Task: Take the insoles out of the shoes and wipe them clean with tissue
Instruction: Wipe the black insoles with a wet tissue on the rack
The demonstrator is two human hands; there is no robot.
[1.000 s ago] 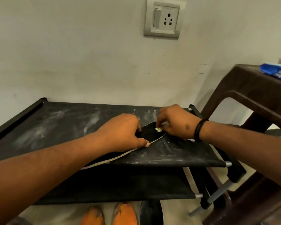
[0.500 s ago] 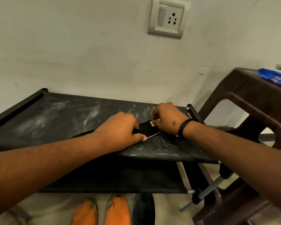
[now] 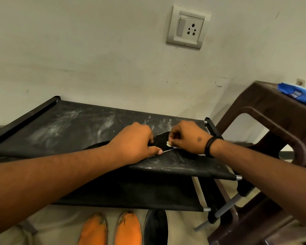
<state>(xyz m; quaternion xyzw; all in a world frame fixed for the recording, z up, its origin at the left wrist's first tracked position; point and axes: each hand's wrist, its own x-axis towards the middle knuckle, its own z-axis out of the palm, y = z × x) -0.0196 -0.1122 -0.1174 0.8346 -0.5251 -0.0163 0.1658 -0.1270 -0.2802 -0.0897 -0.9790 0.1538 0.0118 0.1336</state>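
Nearest to us, on the floor under the rack, sit two orange shoes [image 3: 110, 228] and a black shoe [image 3: 155, 227] just beside them. Above, our left hand [image 3: 132, 142] lies over the black insole [image 3: 162, 140] on the top shelf [image 3: 69, 124] of the shoe rack. Its fingers are curled over the insole's far edge and its thumb lies along the near, pale edge; we judge this pins the insole so it will not slide while we rub. Our right hand [image 3: 185, 137], with a black band [image 3: 210, 145] at the wrist, has its grip pressed together on a small wad of tissue [image 3: 169, 143], pinched at the fingertips and touching the insole's toe end. The small wad suggests we are working at one spot rather than sweeping the whole length. So the insole is out of its shoe and the wiping is under way.

The shelf fabric is black and streaked with pale dust. To the right stands a brown plastic stool [image 3: 272, 117] carrying a blue packet [image 3: 297, 94]. Behind is a scuffed pale wall with a switch and socket plate [image 3: 186, 27].
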